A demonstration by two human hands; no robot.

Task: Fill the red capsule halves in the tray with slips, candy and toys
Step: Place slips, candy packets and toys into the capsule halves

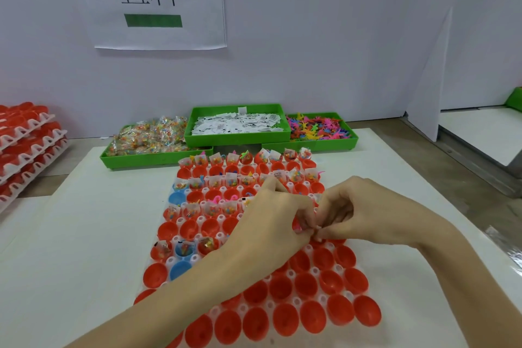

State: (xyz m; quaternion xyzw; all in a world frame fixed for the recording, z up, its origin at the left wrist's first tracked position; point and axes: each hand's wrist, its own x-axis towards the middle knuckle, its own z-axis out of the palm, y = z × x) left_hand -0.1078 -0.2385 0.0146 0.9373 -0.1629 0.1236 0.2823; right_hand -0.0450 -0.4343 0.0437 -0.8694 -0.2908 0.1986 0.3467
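A white tray [172,260] of red capsule halves [285,315] lies on the table in front of me. The far rows hold slips, candy packets and small toys; the near rows are bare red cups. A few blue halves [180,269] sit at the left. My left hand [275,219] and my right hand [350,210] meet over the tray's middle right, fingertips together, pinching a small item that I cannot make out. My left hand also holds white slips against its palm, partly hidden.
Three green bins stand behind the tray: candy packets [147,138] at left, white slips [237,123] in the middle, coloured toys [316,128] at right. Stacked trays of red halves [25,144] sit at the far left. A white partition [429,70] rises at right.
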